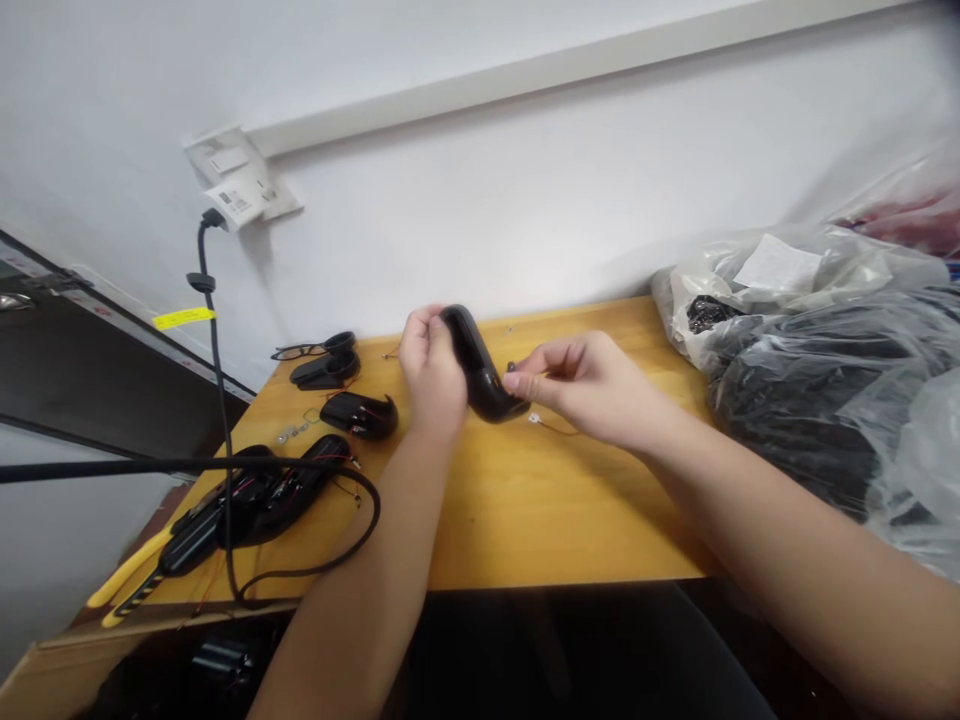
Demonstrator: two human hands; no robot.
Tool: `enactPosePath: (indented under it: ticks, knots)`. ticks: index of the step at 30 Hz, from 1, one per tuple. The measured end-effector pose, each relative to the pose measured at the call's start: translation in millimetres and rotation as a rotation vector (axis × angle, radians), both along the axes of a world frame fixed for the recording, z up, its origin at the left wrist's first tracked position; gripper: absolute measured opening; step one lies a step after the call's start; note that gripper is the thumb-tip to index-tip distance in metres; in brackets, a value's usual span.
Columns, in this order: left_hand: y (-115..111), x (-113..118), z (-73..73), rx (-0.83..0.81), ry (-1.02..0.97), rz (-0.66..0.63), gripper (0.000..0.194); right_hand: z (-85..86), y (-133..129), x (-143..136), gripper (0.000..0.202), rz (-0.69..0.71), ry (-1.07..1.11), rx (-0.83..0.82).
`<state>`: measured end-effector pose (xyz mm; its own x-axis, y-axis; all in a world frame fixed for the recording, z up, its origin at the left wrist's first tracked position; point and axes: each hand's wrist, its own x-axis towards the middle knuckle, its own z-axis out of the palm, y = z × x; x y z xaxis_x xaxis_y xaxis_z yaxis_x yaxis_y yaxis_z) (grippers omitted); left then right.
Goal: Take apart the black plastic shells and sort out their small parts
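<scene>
My left hand [433,365] is closed around the side of a black plastic housing [480,370], a long hollow shell with rounded ends, lifted above the wooden table. At the shell's lower right end, my right hand [574,385] pinches a small dark part [511,368] between thumb and fingertips. What kind of part this is cannot be made out. A thin wire with a white connector [534,418] hangs just below the right hand. Further left on the table lies a similar black shell [360,413].
Several black housings [259,490] with thin wires lie on the table's left, near yellow-handled pliers [139,570] and small metal bits [292,432]. A black cable [217,370] drops from the wall plug across them. Plastic bags [810,370] of black parts fill the right side.
</scene>
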<state>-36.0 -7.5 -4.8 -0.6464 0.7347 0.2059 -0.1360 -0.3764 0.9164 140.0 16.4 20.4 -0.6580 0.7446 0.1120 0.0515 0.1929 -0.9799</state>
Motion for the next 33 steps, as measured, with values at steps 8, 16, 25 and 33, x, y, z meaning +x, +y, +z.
enactPosePath:
  ticks: [8, 16, 25, 33]
  knots:
    - [-0.4, 0.2, -3.6, 0.095, 0.193, -0.012, 0.019, -4.0, 2.4, 0.9, 0.04, 0.228, 0.013, -0.185]
    - [-7.5, 3.6, 2.4, 0.118, 0.173, -0.105, 0.014, 3.4, -1.4, 0.1, 0.051, 0.221, -0.009, -0.307]
    - [-9.9, 4.1, 4.4, 0.114, 0.105, -0.199, 0.012, 3.6, -2.3, -3.3, 0.034, 0.232, 0.134, -0.445]
    - [-7.9, 2.7, 4.3, 0.054, 0.154, -0.158, 0.012, -1.6, -7.1, -6.0, 0.034, 0.168, 0.115, -0.285]
